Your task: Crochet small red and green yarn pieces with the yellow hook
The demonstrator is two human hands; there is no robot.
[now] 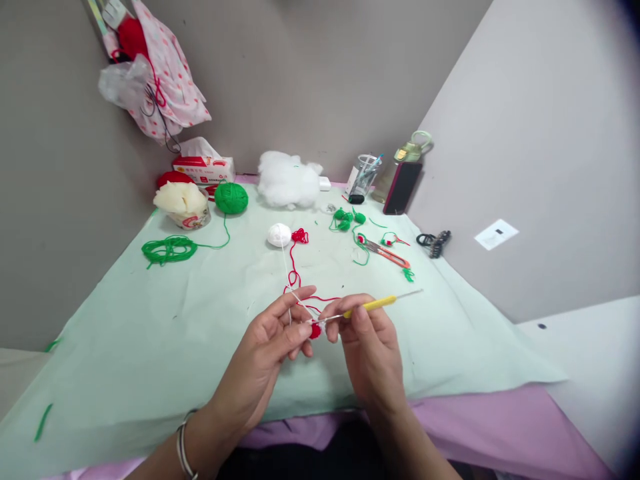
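Forearms (220, 415) come in from the bottom edge of the frame, the left one wearing a silvery bangle (184, 445). Beneath them, a pale green cloth (175, 360) fills most of the middle and lower frame, with purplish fabric (500, 420) showing under its edge at lower right. Upper left, a pink dotted cloth (173, 73) hangs against the wall.

Just below the centre of the frame, the left hand (273, 333) pinches a small red crochet piece between thumb and fingers, its index finger raised beside a strand of white yarn. The right hand (373, 340), just to the right, has thumb and fingers clamped on the yellow handle of a crochet hook (375, 305), whose metal shaft reaches the red piece.

Fluffy white stuffing (287, 180) lies at upper centre. A tissue box (213, 171) and a tub (193, 217) sit at upper left; at upper right a dark upright slab (403, 189) stands against a bottle (407, 154), near a glass (364, 176). Smaller again are a green yarn ball (231, 198) left of centre, an orange cutter (395, 256) right of centre, a white yarn ball (279, 235) above the hands, and, beside that ball, a red yarn tangle (300, 235).
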